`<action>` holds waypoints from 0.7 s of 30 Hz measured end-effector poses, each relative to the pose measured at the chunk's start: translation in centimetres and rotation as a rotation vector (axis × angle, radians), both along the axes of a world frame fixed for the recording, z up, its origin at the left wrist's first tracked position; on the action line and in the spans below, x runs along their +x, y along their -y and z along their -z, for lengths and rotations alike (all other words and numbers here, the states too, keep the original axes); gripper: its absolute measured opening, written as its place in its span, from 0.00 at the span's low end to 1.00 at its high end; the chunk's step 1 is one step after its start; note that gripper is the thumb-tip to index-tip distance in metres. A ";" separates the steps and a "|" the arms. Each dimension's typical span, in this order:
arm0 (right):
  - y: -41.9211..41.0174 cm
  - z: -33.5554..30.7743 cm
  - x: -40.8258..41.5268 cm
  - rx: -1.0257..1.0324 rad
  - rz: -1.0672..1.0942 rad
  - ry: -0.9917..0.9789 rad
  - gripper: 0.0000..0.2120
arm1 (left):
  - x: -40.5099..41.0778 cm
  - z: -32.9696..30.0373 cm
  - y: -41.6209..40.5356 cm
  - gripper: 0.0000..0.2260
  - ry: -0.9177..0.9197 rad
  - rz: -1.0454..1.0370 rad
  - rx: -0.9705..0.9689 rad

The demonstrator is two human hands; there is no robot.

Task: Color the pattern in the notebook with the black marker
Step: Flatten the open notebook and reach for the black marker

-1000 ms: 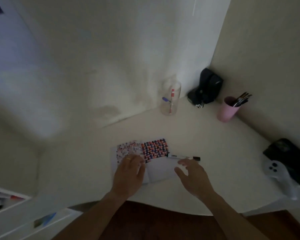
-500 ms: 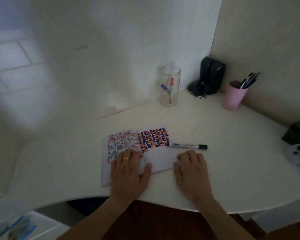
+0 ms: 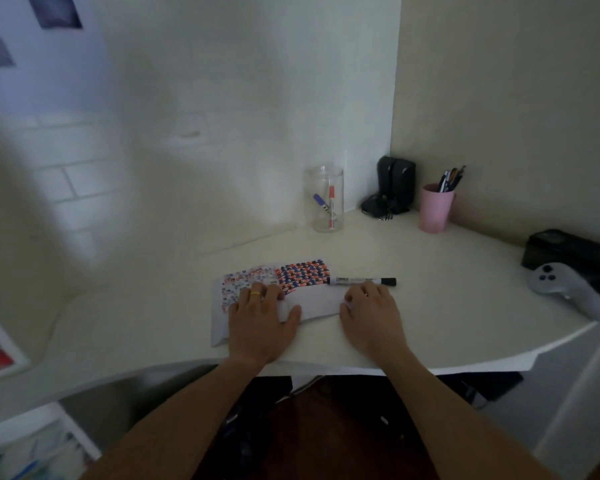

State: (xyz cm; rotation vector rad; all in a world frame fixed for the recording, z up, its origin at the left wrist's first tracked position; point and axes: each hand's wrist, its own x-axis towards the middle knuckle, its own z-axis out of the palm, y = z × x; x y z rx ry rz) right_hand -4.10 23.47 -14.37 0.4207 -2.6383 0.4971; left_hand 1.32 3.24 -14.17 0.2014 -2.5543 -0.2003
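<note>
White corner desk, clear jar, pink cup, black marker beside notebook, both hands' fingers flat, released.

the scene is dimly and evenly lit, without glare. the left edge is blurred, and straight lines are bent by wide-angle distortion.

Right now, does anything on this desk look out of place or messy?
Nothing spilled or damaged. The black marker lies capped on the desk beside the notebook, unheld. Both hands rest flat, the left hand on the notebook, the right hand at its right edge.
</note>
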 end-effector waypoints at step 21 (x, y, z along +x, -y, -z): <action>-1.1 -2.9 -3.2 0.163 0.008 -0.100 0.22 | -0.7 0.8 0.9 0.10 -0.056 0.224 -0.056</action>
